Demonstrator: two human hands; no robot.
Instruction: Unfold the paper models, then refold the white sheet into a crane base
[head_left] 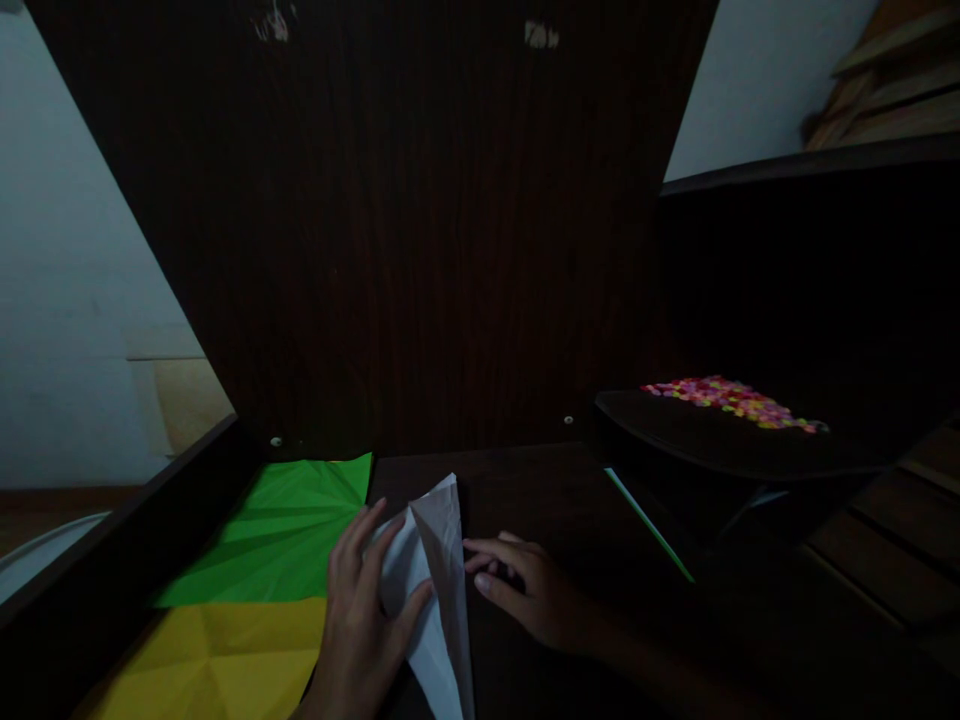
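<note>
The left hand [365, 612] lay flat and spread, fingers fanned forward, pressing down on the left flap of a folded white paper [441, 590] that sat on the dark wooden desk [555, 500] — thumb angled toward the crease. The right hand [534, 592] rested just beside the paper's right edge, fingers loosely curled and pointing left, their tips at the fold, gripping nothing. A green sheet [289, 530] and a yellow sheet [225, 665] lay to the left. No writing could be read anywhere.

Dim room, dark wood desk [570, 500], pale walls [67, 300].
</note>
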